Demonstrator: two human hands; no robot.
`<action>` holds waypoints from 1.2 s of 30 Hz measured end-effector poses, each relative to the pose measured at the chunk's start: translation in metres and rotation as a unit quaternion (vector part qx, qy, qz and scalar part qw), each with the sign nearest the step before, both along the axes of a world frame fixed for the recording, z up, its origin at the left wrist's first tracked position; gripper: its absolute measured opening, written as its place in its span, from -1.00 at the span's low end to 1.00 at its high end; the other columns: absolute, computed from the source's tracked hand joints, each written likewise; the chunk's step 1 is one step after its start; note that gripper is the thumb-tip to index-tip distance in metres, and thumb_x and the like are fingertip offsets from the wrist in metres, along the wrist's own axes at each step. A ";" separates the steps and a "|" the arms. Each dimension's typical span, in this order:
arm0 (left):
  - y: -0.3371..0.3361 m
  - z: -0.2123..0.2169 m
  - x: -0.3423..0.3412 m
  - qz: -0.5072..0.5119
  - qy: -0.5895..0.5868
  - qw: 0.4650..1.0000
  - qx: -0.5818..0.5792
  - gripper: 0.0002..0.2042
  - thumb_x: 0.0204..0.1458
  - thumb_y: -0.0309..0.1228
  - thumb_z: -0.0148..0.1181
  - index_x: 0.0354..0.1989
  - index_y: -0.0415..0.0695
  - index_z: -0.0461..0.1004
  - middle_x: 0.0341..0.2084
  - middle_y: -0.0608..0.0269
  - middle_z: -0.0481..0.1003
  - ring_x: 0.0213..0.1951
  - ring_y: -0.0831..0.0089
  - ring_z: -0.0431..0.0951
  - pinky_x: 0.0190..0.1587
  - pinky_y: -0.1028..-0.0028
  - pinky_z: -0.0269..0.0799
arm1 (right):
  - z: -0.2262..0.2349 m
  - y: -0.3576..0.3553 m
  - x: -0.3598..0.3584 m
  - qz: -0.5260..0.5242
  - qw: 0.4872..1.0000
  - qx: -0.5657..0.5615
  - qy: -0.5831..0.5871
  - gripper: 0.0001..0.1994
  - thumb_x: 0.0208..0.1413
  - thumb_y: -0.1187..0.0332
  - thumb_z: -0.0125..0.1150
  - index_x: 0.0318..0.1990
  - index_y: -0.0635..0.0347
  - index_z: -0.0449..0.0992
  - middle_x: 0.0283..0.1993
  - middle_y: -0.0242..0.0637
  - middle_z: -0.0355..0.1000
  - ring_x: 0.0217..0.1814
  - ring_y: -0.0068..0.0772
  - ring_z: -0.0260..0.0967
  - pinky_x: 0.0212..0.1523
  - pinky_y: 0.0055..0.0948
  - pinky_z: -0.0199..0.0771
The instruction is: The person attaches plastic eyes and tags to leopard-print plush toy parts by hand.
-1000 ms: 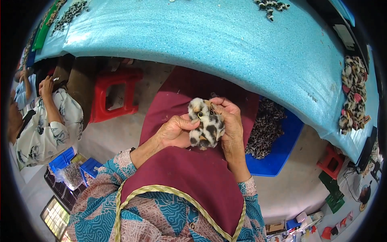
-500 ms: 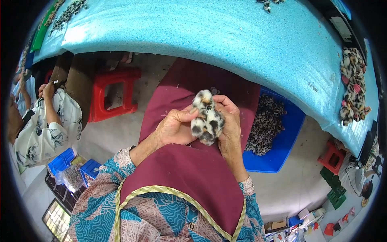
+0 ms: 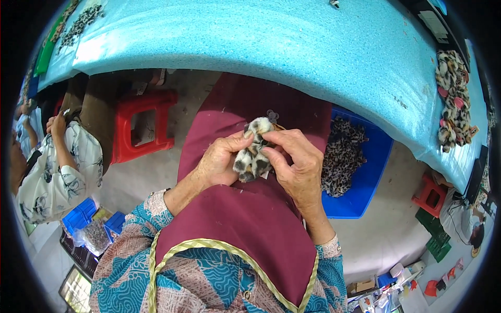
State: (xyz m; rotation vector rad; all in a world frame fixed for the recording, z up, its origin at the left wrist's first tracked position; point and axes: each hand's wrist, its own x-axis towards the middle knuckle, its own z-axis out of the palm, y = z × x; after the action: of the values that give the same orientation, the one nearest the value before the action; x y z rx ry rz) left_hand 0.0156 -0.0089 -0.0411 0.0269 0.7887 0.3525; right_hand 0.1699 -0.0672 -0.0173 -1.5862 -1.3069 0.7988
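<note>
A small plush toy [image 3: 251, 161] with white, black and tan patches is held above the maroon apron [image 3: 209, 135] on my lap. My left hand [image 3: 218, 160] grips it from the left, thumb along its upper side. From the right, my right hand [image 3: 300, 164] reaches over with thumb and index finger pinched at the toy's upper part. What exactly lies between those fingertips is hidden. Several small clear discs [image 3: 272, 114] rest on the apron just beyond the toy.
A blue bin [image 3: 357, 208] of small spotted pieces [image 3: 342, 156] stands to my right. The table [image 3: 250, 41] curves ahead, with similar plush toys [image 3: 453, 99] piled at its right edge. Red stools [image 3: 169, 125] stand left and right. Another person's hand [image 3: 58, 125] shows at far left.
My right hand has shifted from cupping the toy's right side to pinching its upper part from above. The toy has moved slightly left and tilted.
</note>
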 end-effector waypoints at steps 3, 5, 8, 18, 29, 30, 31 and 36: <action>-0.002 0.000 0.006 0.000 0.033 0.999 0.016 -0.76 0.12 -0.34 0.01 -0.09 -0.18 0.36 -0.24 0.23 0.46 -0.21 0.41 0.49 -0.11 0.35 0.41 | -0.008 -0.003 -0.001 0.003 1.000 -0.008 -0.016 -0.79 -0.18 0.58 0.26 -0.30 0.24 0.47 -0.37 -0.18 0.41 -0.40 -0.19 0.42 -0.41 -0.36 0.43; -0.004 -0.008 0.004 0.002 0.042 0.999 0.014 -0.78 0.11 -0.35 0.03 -0.13 -0.17 0.36 -0.26 0.25 0.46 -0.22 0.42 0.48 -0.14 0.36 0.41 | -0.013 -0.002 -0.001 0.003 0.999 -0.021 -0.026 -0.80 -0.18 0.57 0.26 -0.32 0.24 0.45 -0.38 -0.18 0.40 -0.40 -0.17 0.42 -0.41 -0.34 0.42; -0.005 -0.017 0.004 0.004 0.060 0.998 0.007 -0.82 0.09 -0.35 0.07 -0.20 -0.15 0.37 -0.29 0.29 0.45 -0.24 0.44 0.47 -0.15 0.37 0.39 | -0.020 -0.001 -0.002 0.009 0.999 -0.018 -0.048 -0.82 -0.17 0.56 0.26 -0.36 0.24 0.40 -0.43 -0.16 0.37 -0.41 -0.11 0.41 -0.44 -0.29 0.41; -0.007 -0.018 0.024 0.038 0.112 0.989 0.086 -0.89 0.06 -0.45 0.07 -0.27 -0.18 0.37 -0.30 0.27 0.45 -0.22 0.47 0.44 -0.10 0.44 0.35 | -0.038 0.006 -0.015 -0.156 0.983 -0.058 -0.083 -0.91 -0.12 0.51 0.15 -0.50 0.23 0.34 -0.64 -0.13 0.36 -0.61 -0.20 0.42 -0.62 -0.31 0.37; 0.015 0.014 0.028 -0.227 -0.001 0.967 0.114 -0.74 -0.06 -0.49 0.14 -0.16 -0.24 0.39 -0.30 0.18 0.51 -0.29 0.43 0.53 -0.18 0.48 0.46 | -0.022 -0.041 0.028 -0.130 0.960 -0.037 0.246 -0.80 -0.08 0.53 0.20 -0.24 0.30 0.43 -0.48 -0.38 0.39 -0.37 -0.64 0.31 -0.39 -0.60 0.34; 0.013 0.018 0.029 -0.252 -0.029 0.957 0.138 -0.74 -0.11 -0.53 0.17 -0.18 -0.22 0.39 -0.32 0.17 0.51 -0.31 0.43 0.53 -0.20 0.48 0.47 | -0.023 -0.051 0.030 -0.069 0.931 -0.062 0.354 -0.77 -0.07 0.54 0.20 -0.19 0.28 0.42 -0.45 -0.42 0.38 -0.34 -0.64 0.30 -0.36 -0.62 0.34; 0.011 0.021 0.033 -0.280 -0.037 0.952 0.118 -0.73 -0.13 -0.55 0.18 -0.19 -0.22 0.39 -0.31 0.16 0.50 -0.30 0.42 0.53 -0.21 0.48 0.48 | -0.025 -0.061 0.030 -0.067 0.940 -0.074 0.327 -0.78 -0.06 0.53 0.20 -0.20 0.29 0.42 -0.45 -0.44 0.37 -0.37 -0.66 0.29 -0.38 -0.63 0.32; -0.004 0.011 0.063 -0.336 -0.179 0.923 -0.052 -0.33 -0.16 -0.62 0.20 0.18 -0.08 0.07 -0.15 0.09 0.40 -0.06 0.27 0.44 0.03 0.39 0.35 | -0.014 -0.110 0.043 -0.102 0.871 -0.113 0.466 -0.86 -0.05 0.57 0.13 -0.28 0.28 0.43 -0.41 -0.38 0.42 -0.47 -0.69 0.31 -0.46 -0.67 0.30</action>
State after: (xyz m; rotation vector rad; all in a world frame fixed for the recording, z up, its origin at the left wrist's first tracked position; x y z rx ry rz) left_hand 0.0789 -0.0133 -0.0300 0.1258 0.3943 -0.3335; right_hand 0.2129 -0.1774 -0.0314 -1.1904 -0.3439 1.3784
